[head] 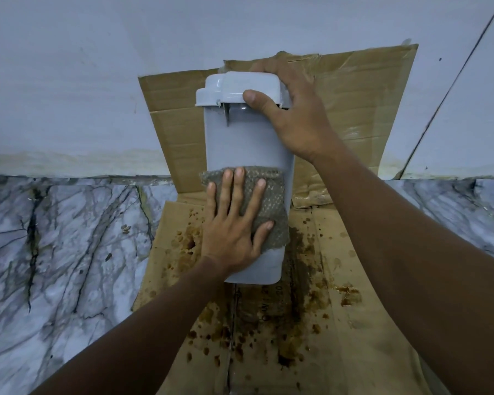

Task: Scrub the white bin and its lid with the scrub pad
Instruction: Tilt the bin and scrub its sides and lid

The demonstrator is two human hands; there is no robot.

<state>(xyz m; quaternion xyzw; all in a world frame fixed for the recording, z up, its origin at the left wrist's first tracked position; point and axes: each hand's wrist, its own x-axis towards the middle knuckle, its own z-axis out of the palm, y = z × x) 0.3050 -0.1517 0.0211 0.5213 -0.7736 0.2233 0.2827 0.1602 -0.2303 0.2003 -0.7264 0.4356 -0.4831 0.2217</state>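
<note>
- A tall white bin (246, 143) fills the centre of the frame, with its lid (228, 89) fitted at the upper end and its base toward the lower middle.
- It rests over a sheet of cardboard (354, 323) spattered with brown stains (297, 309). Whether it stands upright or leans back cannot be told.
- The left hand (231, 229) lies flat with straight, spread fingers, pressing a coarse brown-grey scrub pad (271, 195) against the bin's facing side, just below centre.
- The right hand (297, 118), upper right of centre, grips the lid: thumb on its front face, fingers curled over the back edge.
- Grey-veined marble floor (69, 252) shows at the left and a pale wall (97, 81) across the top.
- The bin looks like thin, smooth moulded plastic: probably light, hollow and slippery when wet, so it would likely skid under scrubbing pressure.
- The lid rim and top corners seem the firmest hold; the broad side walls may flex.
- The pad appears floppy and rough, best driven by a flat palm.
</note>
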